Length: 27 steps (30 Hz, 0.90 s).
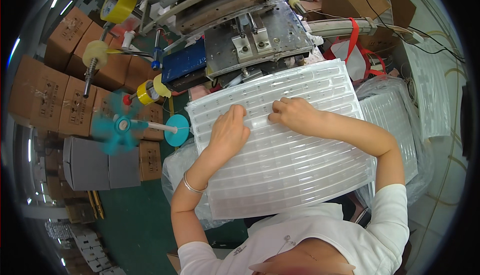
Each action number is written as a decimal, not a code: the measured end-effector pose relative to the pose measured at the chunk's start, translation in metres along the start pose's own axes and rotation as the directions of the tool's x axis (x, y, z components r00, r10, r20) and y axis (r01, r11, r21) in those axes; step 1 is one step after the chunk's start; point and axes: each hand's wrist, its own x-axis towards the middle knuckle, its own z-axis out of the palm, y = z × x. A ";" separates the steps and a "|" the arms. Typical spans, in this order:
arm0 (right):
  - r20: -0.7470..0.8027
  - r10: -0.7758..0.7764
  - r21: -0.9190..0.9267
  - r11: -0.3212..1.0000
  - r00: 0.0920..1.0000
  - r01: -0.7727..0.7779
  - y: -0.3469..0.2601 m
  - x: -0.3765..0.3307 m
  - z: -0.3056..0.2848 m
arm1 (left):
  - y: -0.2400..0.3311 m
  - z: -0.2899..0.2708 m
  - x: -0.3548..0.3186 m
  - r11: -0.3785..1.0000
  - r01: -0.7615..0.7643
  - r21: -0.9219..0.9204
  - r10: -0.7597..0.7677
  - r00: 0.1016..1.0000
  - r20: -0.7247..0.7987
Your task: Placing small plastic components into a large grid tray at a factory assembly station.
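Note:
A large translucent plastic tray (290,175) with long parallel ridged channels lies tilted in front of me. Small dots or marks show along its upper rows. My left hand (228,133) rests on the upper left part of the tray, fingers curled in and pressed together. A little to the right, my right hand (295,117) is bent over the same row, thumb and fingertips pinched against the plastic. Whatever is between the fingers of either hand is too small or hidden to make out. A short gap of tray separates the two hands.
Behind the tray stands a machine with a metal plate (285,35) and a blue block (184,66). To the left are a spinning turquoise fan (122,124), yellow tape rolls (148,93) and stacked cartons (49,92). More plastic trays (392,125) lie in film at right.

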 end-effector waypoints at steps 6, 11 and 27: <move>-0.060 0.196 0.333 0.928 0.979 -0.165 -0.001 0.014 -0.041 | 0.011 0.019 0.015 0.951 -0.162 -0.264 0.125 0.981 -0.150; -0.214 0.411 0.480 0.834 0.886 -0.271 0.020 0.015 -0.057 | -0.004 0.038 0.011 0.974 -0.196 -0.112 0.193 0.981 -0.034; -0.373 0.528 0.623 0.752 0.763 -0.216 0.044 0.016 -0.083 | -0.010 -0.017 0.060 0.998 0.054 -0.037 -0.065 0.821 -0.567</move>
